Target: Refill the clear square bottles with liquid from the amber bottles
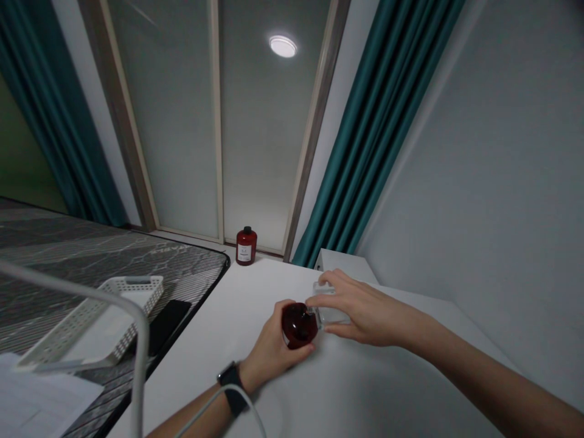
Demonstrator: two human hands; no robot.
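My left hand (269, 353) is closed around a small dark red round bottle (298, 325) on the white table (255, 292). My right hand (360, 310) grips a clear, transparent block-shaped object (331, 315) right beside the red bottle, fingers curled over its top and thumb below. The clear object touches the red bottle's upper right side. A black watch (232, 383) sits on my left wrist.
A second red bottle with a white label (246, 246) stands at the table's far edge by the window. A white slotted basket (95, 322) and a black phone (166, 325) lie on the patterned mattress (59, 255) at left. A white cable (137, 340) arcs across the foreground. Teal curtains (378, 134) hang behind.
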